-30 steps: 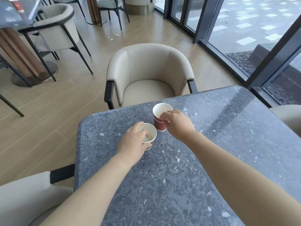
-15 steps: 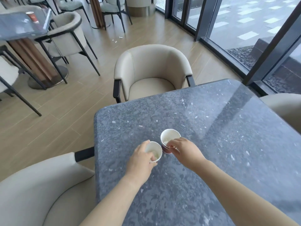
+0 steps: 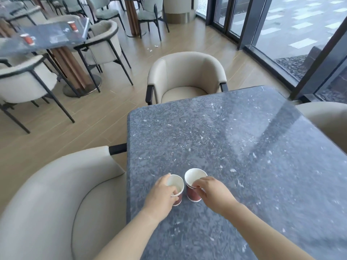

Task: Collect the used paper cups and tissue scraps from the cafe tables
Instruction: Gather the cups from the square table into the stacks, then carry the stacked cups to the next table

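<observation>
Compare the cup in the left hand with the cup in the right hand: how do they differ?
The left cup is wrapped from the side by the left hand; the right cup is pinched at its rim by the right hand. The left cup tilts toward the camera; the right stands straighter. Both are red-brown outside, white inside, over the grey table.

Two paper cups stand upright and side by side on the near part of the grey speckled table, close to its left edge. The left cup [image 3: 175, 186] is dark red outside with a white rim and a white inside. The right cup [image 3: 194, 184] looks the same (its red wall and white base band show more clearly). Both look empty inside. Two more red cups [image 3: 73, 26] [image 3: 28, 39] stand upright on a far table at the upper left. Small white scraps [image 3: 153, 48] lie on the wooden floor beyond.
</observation>
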`<state>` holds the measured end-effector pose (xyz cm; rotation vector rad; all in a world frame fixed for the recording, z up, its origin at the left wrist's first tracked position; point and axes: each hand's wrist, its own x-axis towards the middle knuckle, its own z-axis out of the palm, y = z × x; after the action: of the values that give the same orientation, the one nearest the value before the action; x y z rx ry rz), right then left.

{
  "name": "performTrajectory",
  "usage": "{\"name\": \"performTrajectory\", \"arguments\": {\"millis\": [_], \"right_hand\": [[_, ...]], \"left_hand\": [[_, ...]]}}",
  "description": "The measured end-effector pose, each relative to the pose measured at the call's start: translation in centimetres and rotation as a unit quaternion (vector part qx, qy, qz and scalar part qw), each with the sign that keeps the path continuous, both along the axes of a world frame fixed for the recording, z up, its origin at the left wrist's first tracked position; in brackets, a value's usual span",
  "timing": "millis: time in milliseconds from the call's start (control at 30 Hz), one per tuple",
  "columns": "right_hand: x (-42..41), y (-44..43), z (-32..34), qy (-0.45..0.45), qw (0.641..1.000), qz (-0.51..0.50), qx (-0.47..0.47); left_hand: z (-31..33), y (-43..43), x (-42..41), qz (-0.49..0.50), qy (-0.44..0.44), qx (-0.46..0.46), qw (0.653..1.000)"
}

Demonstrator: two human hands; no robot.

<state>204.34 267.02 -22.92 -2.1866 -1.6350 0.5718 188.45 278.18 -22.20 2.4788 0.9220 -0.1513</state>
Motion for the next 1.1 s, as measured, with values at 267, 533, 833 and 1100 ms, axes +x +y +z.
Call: {"name": "performTrajectory", "arguments": {"millis": [267, 533, 833, 1100], "right_hand": [[-5.5, -0.1, 2.7, 0.025, 0.998, 0.009, 0.062], [-15.4, 0.5, 7.4, 0.018, 0.990, 0.081, 0.114], [-33.0, 3.7, 10.1, 0.007, 0.969, 0.209, 0.134], [-48.3, 6.3, 10.7, 0.027, 0.949, 0.290, 0.124]], "left_hand": [[3.6, -2.1, -6.3, 0.065, -0.042, 0.034, 0.996], [7.0, -4.0, -17.0, 0.153, -0.167, 0.070, 0.971], [8.1, -4.0, -36.3, 0.268, -0.195, 0.099, 0.938], [9.2, -5.0, -51.6, 0.341, -0.187, 0.130, 0.912]]}}
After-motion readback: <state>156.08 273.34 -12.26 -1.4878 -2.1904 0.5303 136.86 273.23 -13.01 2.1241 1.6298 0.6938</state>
